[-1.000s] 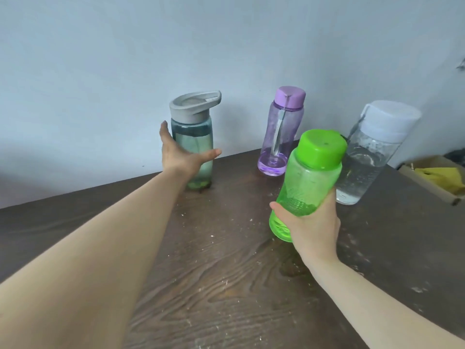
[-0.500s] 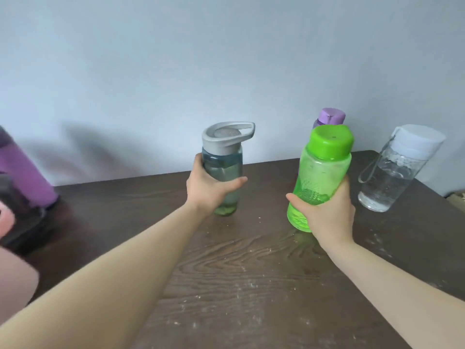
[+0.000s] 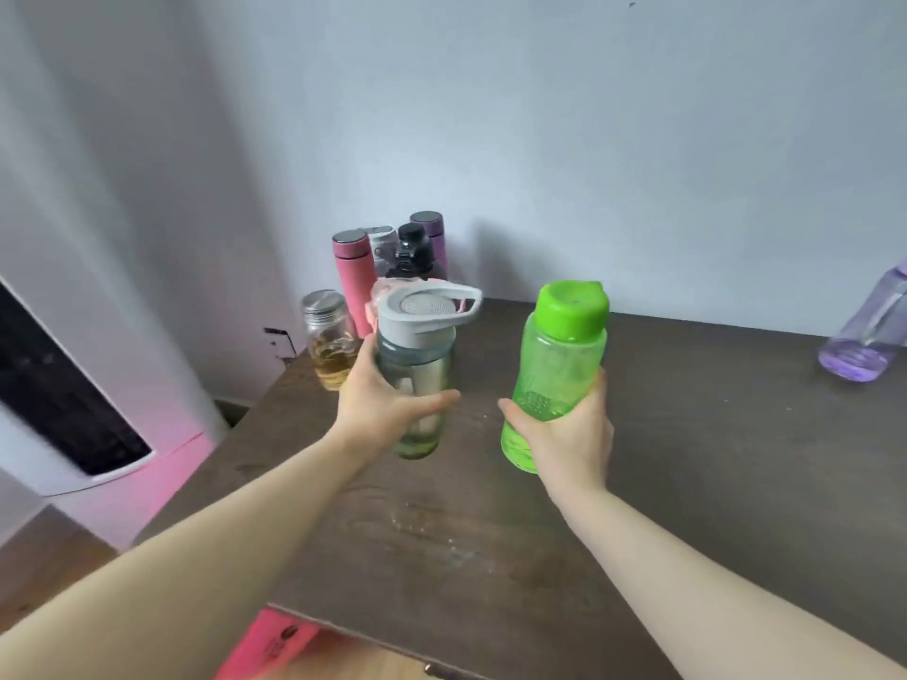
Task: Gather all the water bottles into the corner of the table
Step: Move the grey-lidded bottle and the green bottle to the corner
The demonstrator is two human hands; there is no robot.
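Observation:
My left hand (image 3: 383,404) grips a grey-lidded teal bottle (image 3: 417,365), held above the dark wooden table (image 3: 687,483). My right hand (image 3: 569,439) grips a bright green bottle (image 3: 554,365) beside it, also lifted. In the far left corner against the wall stands a cluster: a pink flask (image 3: 351,272), a black bottle (image 3: 414,257), a purple flask (image 3: 432,233), a white-grey bottle (image 3: 382,242) and a glass jar (image 3: 330,336) with yellow liquid. A clear purple bottle (image 3: 868,336) stands alone at the right edge of the view.
The table's left edge runs diagonally below my left forearm, with wooden floor (image 3: 44,576) beyond it. A tall white appliance (image 3: 98,336) with a dark panel stands left of the table. Something pink (image 3: 275,640) sits under the near edge.
Both hands have lifted their bottles and carried them left. My view has swung left, bringing the corner cluster into sight; the white-capped clear bottle has left the view.

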